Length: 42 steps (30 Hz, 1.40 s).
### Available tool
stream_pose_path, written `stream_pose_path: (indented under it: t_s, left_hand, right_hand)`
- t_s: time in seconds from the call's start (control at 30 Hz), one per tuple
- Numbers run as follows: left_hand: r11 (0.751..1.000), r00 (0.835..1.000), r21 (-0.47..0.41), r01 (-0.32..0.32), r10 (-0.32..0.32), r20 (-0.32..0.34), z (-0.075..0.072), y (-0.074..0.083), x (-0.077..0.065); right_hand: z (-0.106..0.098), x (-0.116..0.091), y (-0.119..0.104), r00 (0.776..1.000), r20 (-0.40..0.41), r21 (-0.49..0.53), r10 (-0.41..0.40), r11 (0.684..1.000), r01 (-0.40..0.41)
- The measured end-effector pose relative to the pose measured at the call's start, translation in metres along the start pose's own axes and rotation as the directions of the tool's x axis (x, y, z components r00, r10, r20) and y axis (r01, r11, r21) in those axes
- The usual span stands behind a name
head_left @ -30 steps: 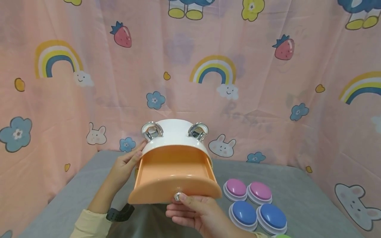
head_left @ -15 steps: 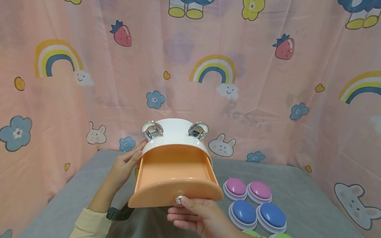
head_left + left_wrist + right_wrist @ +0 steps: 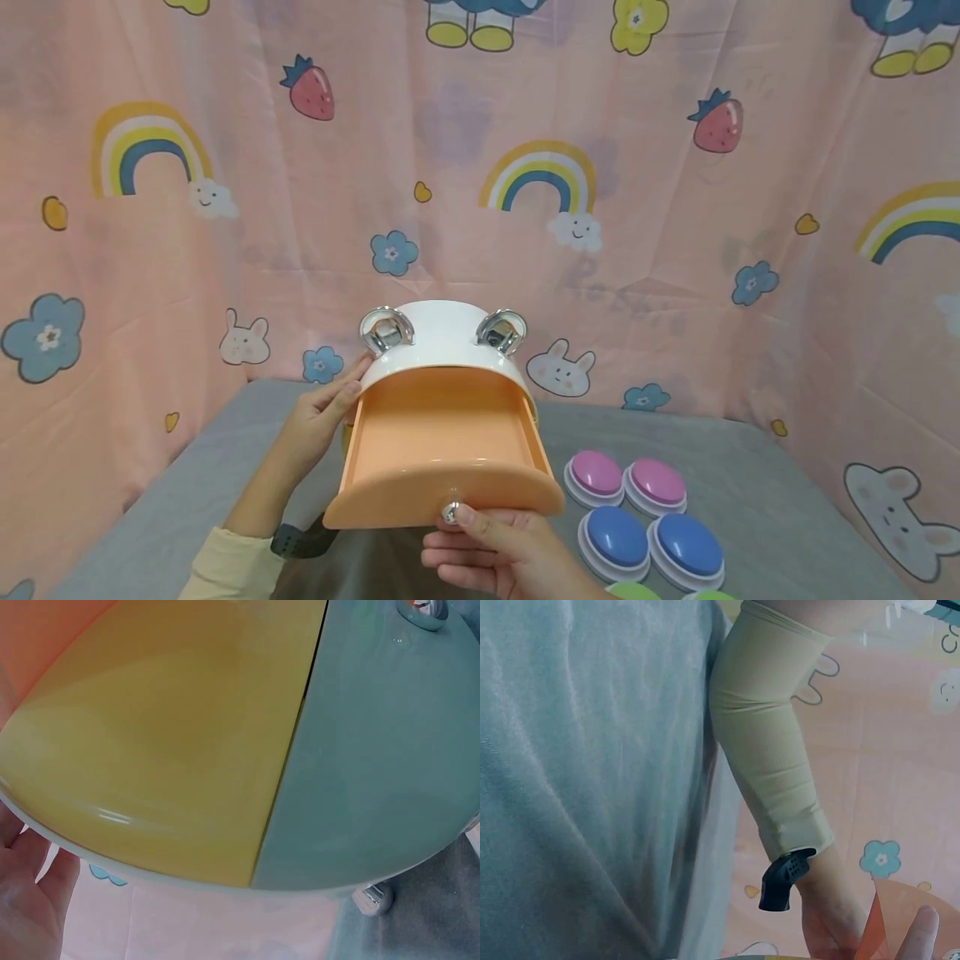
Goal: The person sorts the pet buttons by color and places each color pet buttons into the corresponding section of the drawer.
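The white-shelled drawer cabinet (image 3: 442, 333) should stay braced so its orange drawer (image 3: 442, 483), extended from the cabinet's front, slides straight without twisting. The left hand (image 3: 318, 412) rests fingers-extended against the cabinet's side; before the cabinet, the right hand (image 3: 495, 542) pinches the silver knob (image 3: 451, 512).

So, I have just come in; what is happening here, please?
A person's left hand rests against the side of a white rounded drawer box. The right hand pinches the silver knob of its orange drawer, which is pulled out. On the grey cloth to the right are pink buttons, blue buttons and partly seen green buttons.
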<state>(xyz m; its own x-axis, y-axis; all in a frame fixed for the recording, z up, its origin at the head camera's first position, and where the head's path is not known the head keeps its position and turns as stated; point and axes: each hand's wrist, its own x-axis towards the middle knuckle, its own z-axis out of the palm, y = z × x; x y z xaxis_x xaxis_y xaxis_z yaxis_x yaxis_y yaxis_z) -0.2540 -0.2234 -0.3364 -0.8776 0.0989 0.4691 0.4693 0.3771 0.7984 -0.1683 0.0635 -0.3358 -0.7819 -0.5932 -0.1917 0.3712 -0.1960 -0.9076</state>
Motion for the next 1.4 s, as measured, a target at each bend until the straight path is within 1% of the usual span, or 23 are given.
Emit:
stream_pose_path:
  t_s: [0.1,0.33,0.57,0.77,0.9,0.97,1.0,1.1,1.17,1.23,1.27,1.3,1.33,1.37,1.4]
  left_hand:
    - [1.0,1.0,0.011,0.002,-0.002,-0.003,0.0,0.0,0.0]
    - [1.0,1.0,0.0,-0.002,0.002,-0.005,0.001,0.0,0.0]
    - [1.0,1.0,0.024,0.019,-0.019,-0.009,0.0,0.001,-0.001]
    - [1.0,1.0,0.008,0.017,-0.017,-0.01,0.0,0.0,0.0]
    - [1.0,1.0,-0.007,0.02,-0.02,0.001,0.0,-0.001,-0.001]
    - [1.0,1.0,-0.015,0.019,-0.019,0.007,0.001,-0.001,-0.001]
    - [1.0,1.0,-0.021,0.019,-0.019,0.009,0.001,-0.001,-0.001]
    - [0.999,1.0,-0.03,0.011,-0.01,0.008,0.002,-0.001,-0.001]
    - [0.999,1.0,-0.034,0.009,-0.009,0.005,0.002,-0.001,0.0]
    - [0.999,1.0,-0.031,0.007,-0.007,0.003,0.001,-0.001,0.0]
    - [0.999,1.0,-0.031,0.008,-0.007,0.002,0.001,-0.001,0.0]
    - [1.0,1.0,-0.029,0.006,-0.006,0.001,0.001,-0.001,0.001]
    - [1.0,1.0,-0.028,0.004,-0.004,0.0,0.001,-0.002,0.001]
    - [1.0,1.0,-0.026,0.004,-0.004,-0.001,0.0,-0.002,0.001]
    - [1.0,1.0,-0.024,0.003,-0.003,-0.002,0.0,-0.002,0.002]
  right_hand:
    - [-0.001,0.0,0.0,1.0,0.007,0.001,-0.002,1.0,0.002]
    - [-0.001,0.0,0.001,1.0,0.005,0.0,-0.001,1.0,0.001]
    - [-0.001,0.0,0.001,1.0,0.013,-0.004,0.004,1.0,-0.004]
    - [-0.001,-0.003,0.0,0.999,0.008,-0.06,0.033,0.998,-0.033]
    - [0.001,-0.016,0.002,0.999,-0.016,-0.19,0.03,0.981,-0.033]
    - [0.002,-0.026,0.001,1.0,-0.027,-0.249,0.003,0.969,-0.009]
    - [0.002,-0.031,-0.001,0.999,-0.033,-0.262,-0.014,0.965,0.005]
    - [-0.003,-0.045,-0.011,0.998,-0.008,-0.237,-0.066,0.97,0.062]
    - [-0.009,-0.054,-0.02,0.993,0.024,-0.218,-0.118,0.968,0.12]
    - [-0.019,-0.061,-0.029,0.975,0.093,-0.22,-0.204,0.95,0.22]
    - [-0.025,-0.064,-0.033,0.958,0.126,-0.23,-0.259,0.931,0.282]
    - [-0.03,-0.067,-0.038,0.943,0.13,-0.253,-0.307,0.909,0.331]
    - [-0.035,-0.069,-0.042,0.917,0.145,-0.278,-0.372,0.874,0.399]
    - [-0.04,-0.071,-0.048,0.894,0.143,-0.314,-0.424,0.837,0.447]
    - [-0.046,-0.073,-0.053,0.865,0.146,-0.344,-0.479,0.795,0.499]
